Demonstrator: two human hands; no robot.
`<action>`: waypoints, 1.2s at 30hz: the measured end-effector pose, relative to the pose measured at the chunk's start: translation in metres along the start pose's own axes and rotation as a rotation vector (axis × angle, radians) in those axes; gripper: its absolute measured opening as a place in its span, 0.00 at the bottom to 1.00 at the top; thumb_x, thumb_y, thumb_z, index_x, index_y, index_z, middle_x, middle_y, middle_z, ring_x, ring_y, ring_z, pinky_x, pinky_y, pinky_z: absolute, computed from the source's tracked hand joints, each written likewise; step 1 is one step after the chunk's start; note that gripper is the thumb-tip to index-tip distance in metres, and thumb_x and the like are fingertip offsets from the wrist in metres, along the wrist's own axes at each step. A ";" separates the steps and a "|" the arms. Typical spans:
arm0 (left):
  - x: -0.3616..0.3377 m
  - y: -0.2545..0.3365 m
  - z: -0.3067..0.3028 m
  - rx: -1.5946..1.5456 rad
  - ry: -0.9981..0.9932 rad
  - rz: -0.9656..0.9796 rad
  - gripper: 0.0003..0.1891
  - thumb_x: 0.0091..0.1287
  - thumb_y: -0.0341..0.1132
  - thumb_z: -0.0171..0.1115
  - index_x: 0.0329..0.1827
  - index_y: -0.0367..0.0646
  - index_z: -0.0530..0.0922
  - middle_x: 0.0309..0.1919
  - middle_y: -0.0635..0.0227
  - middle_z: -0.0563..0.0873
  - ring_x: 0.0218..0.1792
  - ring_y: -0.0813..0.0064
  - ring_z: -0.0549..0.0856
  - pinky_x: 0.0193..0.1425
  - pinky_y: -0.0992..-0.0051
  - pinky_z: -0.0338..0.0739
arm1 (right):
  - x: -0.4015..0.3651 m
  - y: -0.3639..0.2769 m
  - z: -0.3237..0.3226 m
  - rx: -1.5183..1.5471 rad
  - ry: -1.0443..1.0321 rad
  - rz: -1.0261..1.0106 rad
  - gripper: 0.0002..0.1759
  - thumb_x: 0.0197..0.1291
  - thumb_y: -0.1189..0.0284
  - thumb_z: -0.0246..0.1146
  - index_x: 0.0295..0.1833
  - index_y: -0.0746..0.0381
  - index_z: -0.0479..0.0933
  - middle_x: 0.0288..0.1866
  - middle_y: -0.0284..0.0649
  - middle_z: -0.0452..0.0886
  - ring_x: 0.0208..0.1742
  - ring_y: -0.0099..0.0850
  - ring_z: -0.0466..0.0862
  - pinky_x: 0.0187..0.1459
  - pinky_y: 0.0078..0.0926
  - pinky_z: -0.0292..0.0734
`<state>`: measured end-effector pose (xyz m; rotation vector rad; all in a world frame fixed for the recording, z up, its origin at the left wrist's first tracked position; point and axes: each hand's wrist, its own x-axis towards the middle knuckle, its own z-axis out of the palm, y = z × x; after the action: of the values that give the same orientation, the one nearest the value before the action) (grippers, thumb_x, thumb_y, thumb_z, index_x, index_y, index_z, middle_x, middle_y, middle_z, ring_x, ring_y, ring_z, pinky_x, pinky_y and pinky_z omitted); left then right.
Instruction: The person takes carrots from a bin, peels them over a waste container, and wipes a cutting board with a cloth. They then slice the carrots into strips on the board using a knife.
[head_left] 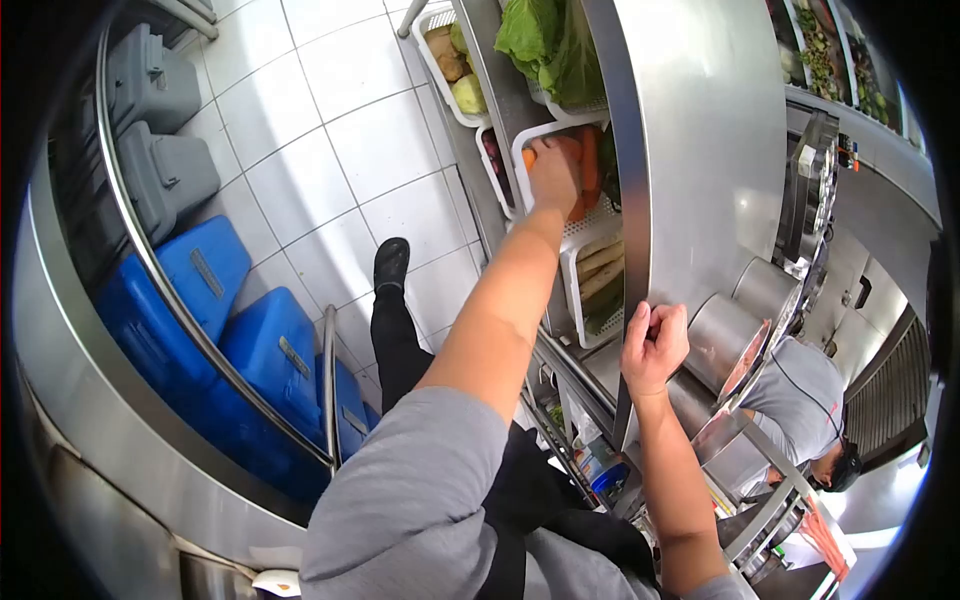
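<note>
Orange carrots (588,165) lay in a white basket (598,215), none lifted out yet; my left hand (555,172) rested on them, its grip hidden, while my right hand (655,345) curled tight around the edge of the steel door (700,150).

The carrots (589,158) are lying heaped, orange and lengthwise, in a white perforated basket (598,215) that is sitting inside the open refrigerator (497,95). The left hand (553,172) is resting on top of them, hiding part of the pile. The steel door (700,150) is standing open beside the basket, the right hand (655,345) gripping its edge.
</note>
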<state>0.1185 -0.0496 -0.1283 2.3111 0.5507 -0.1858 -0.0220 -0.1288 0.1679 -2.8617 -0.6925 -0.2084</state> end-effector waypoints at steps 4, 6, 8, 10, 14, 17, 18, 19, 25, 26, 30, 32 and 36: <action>-0.004 -0.009 -0.024 -0.243 -0.071 0.036 0.22 0.60 0.36 0.70 0.50 0.25 0.79 0.55 0.42 0.78 0.58 0.44 0.76 0.68 0.60 0.72 | 0.005 -0.001 0.004 0.037 0.028 -0.008 0.16 0.63 0.77 0.69 0.30 0.61 0.67 0.24 0.38 0.66 0.22 0.38 0.67 0.24 0.36 0.62; 0.004 -0.015 -0.023 -0.368 -0.129 -0.050 0.28 0.59 0.38 0.71 0.55 0.24 0.74 0.58 0.43 0.77 0.64 0.42 0.72 0.71 0.61 0.71 | 0.004 -0.002 0.004 0.049 0.035 -0.005 0.16 0.63 0.77 0.69 0.29 0.61 0.67 0.24 0.38 0.66 0.22 0.37 0.67 0.24 0.36 0.62; 0.009 -0.015 -0.017 -0.504 -0.185 -0.133 0.34 0.58 0.40 0.73 0.60 0.22 0.70 0.62 0.43 0.75 0.70 0.41 0.69 0.73 0.62 0.69 | 0.004 -0.001 0.004 0.044 0.042 -0.006 0.16 0.63 0.76 0.69 0.29 0.61 0.67 0.24 0.38 0.66 0.22 0.37 0.66 0.24 0.36 0.62; 0.006 -0.013 -0.030 -0.368 -0.255 -0.063 0.38 0.55 0.44 0.75 0.59 0.22 0.71 0.64 0.45 0.73 0.70 0.42 0.68 0.73 0.62 0.69 | 0.004 0.000 0.003 0.042 0.043 -0.011 0.16 0.64 0.76 0.69 0.29 0.61 0.67 0.24 0.38 0.66 0.22 0.37 0.66 0.24 0.35 0.62; -0.016 0.000 -0.011 0.096 -0.103 0.080 0.35 0.61 0.38 0.71 0.65 0.25 0.69 0.67 0.44 0.66 0.71 0.45 0.68 0.71 0.54 0.70 | 0.003 -0.002 0.004 0.055 0.022 0.032 0.16 0.64 0.75 0.69 0.30 0.61 0.68 0.24 0.38 0.66 0.22 0.36 0.67 0.24 0.34 0.62; -0.072 0.040 -0.073 -0.727 -0.078 -0.363 0.29 0.66 0.38 0.66 0.67 0.31 0.70 0.68 0.43 0.67 0.67 0.45 0.73 0.68 0.52 0.72 | 0.002 -0.002 0.005 0.059 0.017 0.023 0.17 0.71 0.73 0.65 0.30 0.64 0.66 0.26 0.37 0.63 0.23 0.30 0.62 0.25 0.30 0.59; -0.087 0.044 -0.068 -0.728 -0.081 -0.365 0.29 0.66 0.38 0.66 0.67 0.31 0.70 0.68 0.43 0.67 0.67 0.45 0.73 0.68 0.52 0.72 | 0.002 -0.002 0.005 0.060 0.015 0.024 0.17 0.71 0.73 0.64 0.30 0.64 0.66 0.26 0.37 0.63 0.23 0.30 0.62 0.25 0.30 0.59; -0.099 0.046 -0.057 -0.684 0.078 -0.278 0.28 0.67 0.37 0.65 0.68 0.35 0.71 0.68 0.44 0.67 0.65 0.44 0.75 0.67 0.52 0.73 | 0.001 -0.003 0.005 0.058 0.017 0.025 0.17 0.71 0.73 0.64 0.30 0.64 0.66 0.26 0.37 0.63 0.23 0.30 0.62 0.25 0.30 0.59; -0.145 0.044 -0.034 -0.590 0.229 0.001 0.23 0.64 0.33 0.67 0.63 0.46 0.76 0.65 0.46 0.71 0.62 0.43 0.76 0.67 0.53 0.74 | 0.003 -0.001 0.004 0.049 0.018 -0.014 0.15 0.65 0.77 0.67 0.30 0.62 0.68 0.24 0.38 0.66 0.21 0.35 0.65 0.23 0.34 0.62; -0.147 0.043 -0.034 -0.541 0.250 0.010 0.23 0.64 0.34 0.68 0.63 0.47 0.77 0.64 0.47 0.72 0.61 0.43 0.75 0.67 0.54 0.73 | 0.004 -0.003 0.003 0.042 0.011 -0.002 0.15 0.66 0.77 0.67 0.30 0.62 0.68 0.24 0.39 0.65 0.21 0.35 0.65 0.23 0.34 0.62; -0.134 0.040 -0.030 -0.524 0.103 0.009 0.21 0.67 0.35 0.65 0.63 0.49 0.78 0.63 0.49 0.74 0.60 0.47 0.75 0.64 0.58 0.73 | 0.003 -0.003 0.003 0.038 -0.001 0.014 0.15 0.66 0.77 0.67 0.30 0.62 0.67 0.25 0.39 0.65 0.21 0.36 0.65 0.24 0.35 0.61; -0.120 0.037 -0.021 -0.669 0.259 -0.095 0.21 0.67 0.34 0.65 0.63 0.46 0.78 0.60 0.50 0.76 0.59 0.48 0.76 0.63 0.58 0.73 | 0.001 -0.004 0.002 0.038 -0.007 0.015 0.15 0.66 0.77 0.66 0.30 0.62 0.67 0.25 0.39 0.65 0.22 0.36 0.65 0.24 0.35 0.61; -0.090 0.039 -0.057 -0.927 0.450 -0.222 0.17 0.73 0.31 0.58 0.61 0.34 0.72 0.48 0.44 0.80 0.53 0.42 0.79 0.59 0.54 0.74 | 0.002 -0.001 0.003 0.038 -0.018 0.020 0.15 0.66 0.77 0.66 0.30 0.62 0.67 0.25 0.39 0.66 0.22 0.37 0.66 0.24 0.35 0.62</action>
<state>0.0539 -0.0644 -0.0362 1.3724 0.8865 0.4220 -0.0206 -0.1263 0.1659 -2.8364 -0.6637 -0.1649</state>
